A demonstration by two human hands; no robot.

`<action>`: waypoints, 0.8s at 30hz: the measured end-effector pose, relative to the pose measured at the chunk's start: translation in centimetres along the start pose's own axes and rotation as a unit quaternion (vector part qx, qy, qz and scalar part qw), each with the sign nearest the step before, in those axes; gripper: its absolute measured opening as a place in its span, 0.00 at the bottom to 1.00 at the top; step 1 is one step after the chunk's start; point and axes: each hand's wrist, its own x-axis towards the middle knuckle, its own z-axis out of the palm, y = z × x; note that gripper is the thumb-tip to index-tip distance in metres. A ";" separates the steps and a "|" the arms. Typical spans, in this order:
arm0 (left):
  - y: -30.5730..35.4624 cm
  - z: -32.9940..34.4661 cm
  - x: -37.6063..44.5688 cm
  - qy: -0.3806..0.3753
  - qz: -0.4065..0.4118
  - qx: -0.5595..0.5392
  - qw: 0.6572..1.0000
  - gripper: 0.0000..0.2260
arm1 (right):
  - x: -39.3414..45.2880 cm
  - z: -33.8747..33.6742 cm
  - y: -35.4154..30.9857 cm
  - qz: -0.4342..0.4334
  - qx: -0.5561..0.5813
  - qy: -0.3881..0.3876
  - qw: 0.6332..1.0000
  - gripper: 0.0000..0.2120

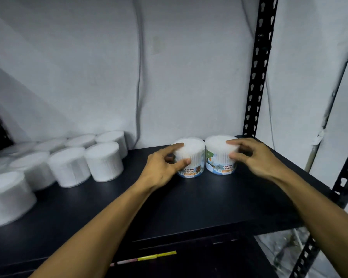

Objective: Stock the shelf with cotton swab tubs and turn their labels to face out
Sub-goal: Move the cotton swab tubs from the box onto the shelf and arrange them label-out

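Clearly "COTTON BUDS" on both tubs [191,159].

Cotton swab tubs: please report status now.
Left hand on left tub, right hand on right tub. Both labels face out. Shelf front unobstructed.

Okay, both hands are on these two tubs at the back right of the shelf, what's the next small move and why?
Probably let go and reach for a tub from the left cluster. Both held tubs, under the left hand and right hand, already show their "Cotton Buds" labels outward, while the left tubs show only plain white sides.
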 end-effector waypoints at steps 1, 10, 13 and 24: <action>0.2 0.8 0.8 0.001 0.002 0.002 1.000 0.24 | 0.6 -0.5 0.6 0.004 0.006 0.001 1.000 0.16; 1.5 6.7 7.5 -0.007 0.006 -0.020 1.000 0.25 | 5.6 -4.5 5.2 0.041 0.031 0.020 0.999 0.14; 1.9 7.8 9.3 -0.004 0.001 -0.034 0.999 0.25 | 7.4 -5.1 6.3 0.046 0.034 0.025 0.998 0.13; 2.1 10.1 13.7 0.011 0.003 -0.019 1.000 0.25 | 11.7 -5.5 8.3 0.087 0.086 0.038 0.992 0.15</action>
